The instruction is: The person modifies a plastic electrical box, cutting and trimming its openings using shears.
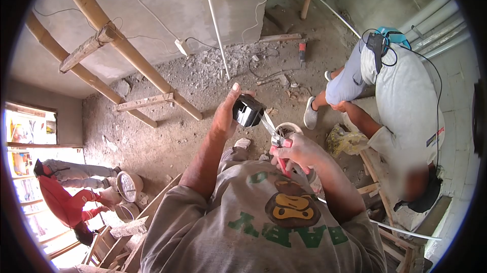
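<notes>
"What are the hands doing?"

"The left hand [229, 111] grips a black box [248, 110] in front of the chest, above the floor. The right hand [300, 150] is clenched around red-handled pliers [277, 141]. A pale strip [268, 123] spans the gap between the pliers' nose and the box; I can't tell what it is."

"Anything in the way?"

"A bucket [290, 128] stands beyond the right hand, partly hidden by it. Farther off, a red-ended tool [302, 53] lies on the floor [167, 146], and a white pipe [215, 22] leans at the wall. A bamboo ladder [127, 39] slants across the left side."

"How are the arms set?"

"The left forearm reaches forward, thumb up. The right forearm angles inward across the shirt [243, 197], with the wrist bent."

"And the count?"

"One box, one pair of pliers. The ladder shows two poles and two rungs. Two other people: one in white [406, 90] bends over at the right, one in red [61, 197] stoops at far left near two more buckets [130, 184]."
</notes>
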Demonstrator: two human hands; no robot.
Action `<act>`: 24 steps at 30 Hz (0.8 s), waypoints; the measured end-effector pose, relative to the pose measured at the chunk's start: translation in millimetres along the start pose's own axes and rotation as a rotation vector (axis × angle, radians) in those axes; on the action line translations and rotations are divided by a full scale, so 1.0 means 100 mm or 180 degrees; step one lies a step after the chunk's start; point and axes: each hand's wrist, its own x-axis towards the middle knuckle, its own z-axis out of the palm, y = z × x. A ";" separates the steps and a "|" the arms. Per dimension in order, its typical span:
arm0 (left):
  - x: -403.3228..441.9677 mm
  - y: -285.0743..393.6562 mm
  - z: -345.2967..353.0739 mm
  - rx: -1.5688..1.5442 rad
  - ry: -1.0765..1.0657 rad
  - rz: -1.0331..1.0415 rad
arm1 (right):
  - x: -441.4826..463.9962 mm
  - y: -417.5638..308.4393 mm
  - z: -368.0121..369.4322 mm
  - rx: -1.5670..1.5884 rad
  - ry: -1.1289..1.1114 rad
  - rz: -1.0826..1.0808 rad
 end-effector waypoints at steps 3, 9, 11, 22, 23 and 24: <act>0.06 0.05 0.02 -0.0183 -0.0140 0.0065 | 0.08 -0.01 -0.05 0.0311 -0.0163 -0.0121; -0.03 0.08 0.07 -0.0133 -0.0081 0.0482 | 0.02 -0.08 0.00 0.0331 -0.0161 -0.0227; 0.01 0.07 0.02 0.0194 -0.0081 0.0530 | 0.05 -0.05 -0.10 -0.0083 -0.0099 -0.0105; -0.12 0.02 -0.03 -0.0197 -0.0327 0.0039 | 0.11 0.12 0.03 -0.0311 -0.0034 -0.0361; -0.13 0.03 -0.02 -0.0152 -0.0337 0.0061 | 0.09 0.09 0.04 -0.0316 -0.0020 -0.0291; -0.12 0.08 0.02 -0.0100 -0.0347 0.0088 | 0.06 0.01 0.03 -0.0321 -0.0008 -0.0228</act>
